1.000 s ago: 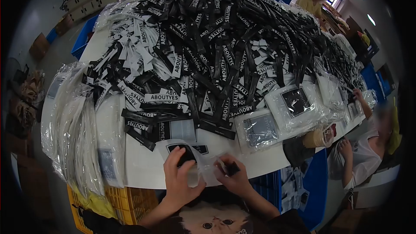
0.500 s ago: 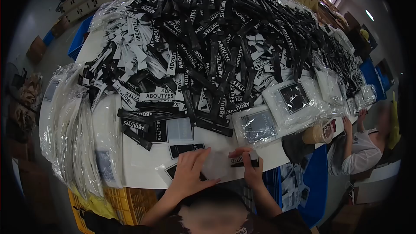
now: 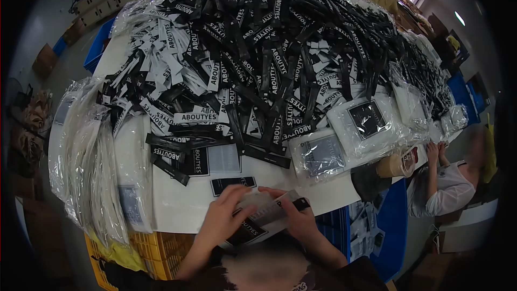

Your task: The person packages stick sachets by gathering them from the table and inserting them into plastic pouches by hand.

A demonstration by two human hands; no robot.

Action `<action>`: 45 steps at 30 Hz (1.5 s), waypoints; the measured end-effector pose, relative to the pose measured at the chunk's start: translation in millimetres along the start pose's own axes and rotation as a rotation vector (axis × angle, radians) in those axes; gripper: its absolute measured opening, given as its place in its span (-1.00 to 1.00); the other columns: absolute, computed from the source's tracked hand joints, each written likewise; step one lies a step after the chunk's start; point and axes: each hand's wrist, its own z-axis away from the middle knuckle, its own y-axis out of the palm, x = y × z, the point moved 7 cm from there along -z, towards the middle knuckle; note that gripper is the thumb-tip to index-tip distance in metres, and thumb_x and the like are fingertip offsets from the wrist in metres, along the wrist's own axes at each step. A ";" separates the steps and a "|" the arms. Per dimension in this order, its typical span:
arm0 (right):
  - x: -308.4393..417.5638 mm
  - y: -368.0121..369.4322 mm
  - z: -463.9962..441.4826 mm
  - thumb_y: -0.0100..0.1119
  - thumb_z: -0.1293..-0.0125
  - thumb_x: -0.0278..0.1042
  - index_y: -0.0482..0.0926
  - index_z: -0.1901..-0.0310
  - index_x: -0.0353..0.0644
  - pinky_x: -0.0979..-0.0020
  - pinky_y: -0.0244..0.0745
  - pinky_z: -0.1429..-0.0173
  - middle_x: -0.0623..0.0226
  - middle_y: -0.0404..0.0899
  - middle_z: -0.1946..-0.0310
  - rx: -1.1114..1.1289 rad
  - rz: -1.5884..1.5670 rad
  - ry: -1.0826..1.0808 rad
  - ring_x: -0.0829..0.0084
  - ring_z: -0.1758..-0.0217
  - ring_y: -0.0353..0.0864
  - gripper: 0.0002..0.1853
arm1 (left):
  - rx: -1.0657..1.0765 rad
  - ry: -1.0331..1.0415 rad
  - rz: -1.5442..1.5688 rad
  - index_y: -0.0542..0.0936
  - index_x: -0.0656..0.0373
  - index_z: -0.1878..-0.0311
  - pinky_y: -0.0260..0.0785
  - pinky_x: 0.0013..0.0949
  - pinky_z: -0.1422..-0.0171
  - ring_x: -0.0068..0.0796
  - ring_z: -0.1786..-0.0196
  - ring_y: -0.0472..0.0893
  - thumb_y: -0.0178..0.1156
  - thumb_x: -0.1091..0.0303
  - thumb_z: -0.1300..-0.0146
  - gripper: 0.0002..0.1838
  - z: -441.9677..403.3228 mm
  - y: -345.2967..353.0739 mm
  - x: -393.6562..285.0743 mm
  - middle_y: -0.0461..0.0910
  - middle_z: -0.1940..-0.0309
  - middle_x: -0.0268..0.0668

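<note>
Narrow gap before packet heap (image 3: 258,64)

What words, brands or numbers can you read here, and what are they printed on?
"ABOUTYES": heaped black and white strips.
"OUTYES", start unclear: black label on the held plastic bag.
"BOUTYES", partial: black packet by the heap.
Too small or blurred: small black card, labels on stacked bags, cup label.
</note>
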 end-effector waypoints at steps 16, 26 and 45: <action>-34.4 0.6 0.8 0.16 -0.27 -0.32 0.58 0.17 -0.33 0.59 0.33 0.36 0.46 0.56 0.48 0.605 0.515 0.391 0.74 0.42 0.40 -0.76 | 0.257 0.081 -0.005 0.58 0.24 0.36 0.34 -0.43 0.47 -0.40 0.58 0.52 0.23 0.43 -0.15 -0.92 9.7 8.3 -6.2 0.53 0.61 -0.19; -9.0 12.5 0.1 0.23 -0.20 -0.43 0.60 0.20 -0.34 0.64 0.39 0.28 0.38 0.61 0.35 0.222 0.250 0.195 0.69 0.31 0.52 -0.82 | 0.086 -0.210 0.447 0.59 0.31 0.27 0.31 -0.55 0.38 -0.70 0.46 0.46 0.25 0.44 -0.14 -0.86 8.0 2.2 14.1 0.57 0.53 -0.34; 65.6 -95.8 43.5 0.31 -0.07 -0.45 0.65 0.26 -0.33 0.49 0.51 0.17 0.16 0.66 0.23 0.122 0.736 0.164 0.42 0.34 0.66 -0.80 | -0.075 0.074 0.038 0.58 0.26 0.20 0.45 -0.29 0.14 -0.15 0.21 0.59 0.27 0.40 -0.11 -0.79 -2.9 3.5 -2.0 0.59 0.25 -0.13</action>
